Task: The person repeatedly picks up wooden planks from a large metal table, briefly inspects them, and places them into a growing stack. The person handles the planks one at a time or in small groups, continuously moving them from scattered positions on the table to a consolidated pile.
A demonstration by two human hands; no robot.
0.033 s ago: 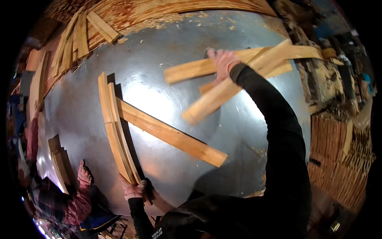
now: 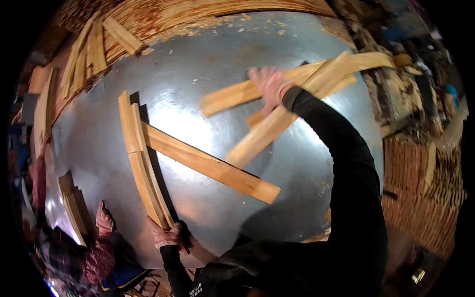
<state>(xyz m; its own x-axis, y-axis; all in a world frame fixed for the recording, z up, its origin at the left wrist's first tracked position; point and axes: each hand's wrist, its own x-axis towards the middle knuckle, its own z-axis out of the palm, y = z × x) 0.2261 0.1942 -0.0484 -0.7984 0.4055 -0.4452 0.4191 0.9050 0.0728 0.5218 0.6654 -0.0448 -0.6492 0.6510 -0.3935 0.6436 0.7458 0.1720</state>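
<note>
At the near edge of the metal table, my left hand (image 2: pixel 166 236) closes around the near ends of long wooden strips (image 2: pixel 144 184) lying side by side. My right hand (image 2: pixel 273 88), slightly blurred, reaches far across. Its fingers and thumb straddle a wooden board (image 2: pixel 225 98). A second wooden board (image 2: pixel 264 136) crosses over the first, slanting under my right wrist. Part of another short piece (image 2: pixel 255 119) shows below that hand. Between my hands a loose plank (image 2: pixel 213 166) lies diagonally, its far-left end against the strips.
The shiny metal tabletop (image 2: pixel 203 218) carries wood chips along its far edge. At lower left are a co-worker's hand (image 2: pixel 104 222) and more strips (image 2: pixel 74 213). Loose slats (image 2: pixel 99 47) lie at far left on a wood sheet (image 2: pixel 198 11). Stacked wood (image 2: pixel 410 173) stands at right.
My right hand has come a little nearer and leftward. The far board's left end and the crossing board's near end have swung toward me. My left hand keeps its place.
</note>
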